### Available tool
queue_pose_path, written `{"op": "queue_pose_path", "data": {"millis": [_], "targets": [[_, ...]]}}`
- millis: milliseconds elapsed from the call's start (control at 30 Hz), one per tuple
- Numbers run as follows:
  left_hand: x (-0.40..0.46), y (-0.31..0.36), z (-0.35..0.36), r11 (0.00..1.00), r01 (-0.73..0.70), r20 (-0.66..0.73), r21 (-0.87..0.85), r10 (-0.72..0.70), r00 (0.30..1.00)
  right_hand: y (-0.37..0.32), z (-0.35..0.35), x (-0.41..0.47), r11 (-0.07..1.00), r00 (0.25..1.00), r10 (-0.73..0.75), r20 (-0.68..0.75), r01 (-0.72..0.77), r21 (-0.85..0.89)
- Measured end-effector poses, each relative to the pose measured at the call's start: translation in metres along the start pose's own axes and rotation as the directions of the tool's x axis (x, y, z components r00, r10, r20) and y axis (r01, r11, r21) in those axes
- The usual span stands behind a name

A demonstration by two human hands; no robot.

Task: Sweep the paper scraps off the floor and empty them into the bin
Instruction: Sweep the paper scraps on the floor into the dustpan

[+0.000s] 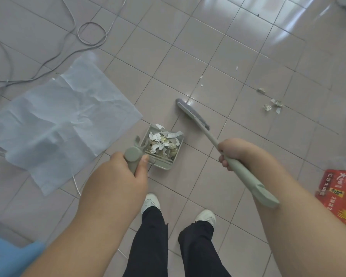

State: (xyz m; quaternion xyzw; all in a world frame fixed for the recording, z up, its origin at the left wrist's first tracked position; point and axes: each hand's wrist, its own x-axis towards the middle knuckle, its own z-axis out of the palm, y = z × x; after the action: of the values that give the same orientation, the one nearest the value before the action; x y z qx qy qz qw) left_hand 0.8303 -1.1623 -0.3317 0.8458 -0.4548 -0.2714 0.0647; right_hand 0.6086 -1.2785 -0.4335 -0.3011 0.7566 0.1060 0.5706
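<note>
My left hand (126, 168) grips the top of a grey-green dustpan handle (132, 155). The dustpan (158, 165) stands on the tiled floor in front of my feet and holds a heap of torn paper scraps (163, 142). My right hand (231, 151) is closed around the grey-green broom handle (250, 181). The broom's grey brush head (192, 112) rests on the floor just right of the dustpan. More paper scraps (274, 104) lie loose on the tiles to the far right, with a few small bits (201, 77) beyond the brush. No bin is in view.
A large crumpled pale sheet (64, 116) lies on the floor to the left of the dustpan. Grey cables (90, 33) loop across the tiles at the upper left. A red printed box (338, 194) sits at the right edge and a blue object (10, 254) at the bottom left.
</note>
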Motion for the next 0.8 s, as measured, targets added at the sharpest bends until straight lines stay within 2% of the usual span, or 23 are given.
{"op": "queue_pose_path", "data": {"millis": [67,167,300,433,567,800], "targets": [[-0.003,0.000,0.002,1.000,0.013,0.010,-0.011,-0.013,1.000,-0.001,0.012,-0.002,0.999,0.999,-0.016,0.029,0.017,-0.052],[-0.005,0.000,0.007,1.000,0.011,0.005,-0.013,-0.011,1.000,0.000,0.028,-0.009,0.975,0.997,-0.031,0.071,0.046,-0.218],[-0.004,0.001,0.010,1.000,0.003,-0.001,-0.014,-0.004,1.000,0.011,0.036,-0.034,0.943,0.989,0.015,0.147,0.035,-0.331],[-0.006,0.004,0.012,1.000,-0.007,-0.001,-0.024,0.007,1.000,0.011,0.009,-0.058,0.935,0.986,-0.013,0.165,0.070,-0.347],[-0.009,0.002,0.013,1.000,-0.009,-0.015,-0.012,0.009,1.000,0.006,-0.022,-0.065,0.956,0.990,-0.049,0.134,0.085,-0.280],[-0.013,-0.002,0.014,1.000,0.004,-0.018,-0.005,-0.004,1.000,-0.016,0.005,-0.041,0.953,0.987,-0.144,0.073,0.158,-0.260]]}}
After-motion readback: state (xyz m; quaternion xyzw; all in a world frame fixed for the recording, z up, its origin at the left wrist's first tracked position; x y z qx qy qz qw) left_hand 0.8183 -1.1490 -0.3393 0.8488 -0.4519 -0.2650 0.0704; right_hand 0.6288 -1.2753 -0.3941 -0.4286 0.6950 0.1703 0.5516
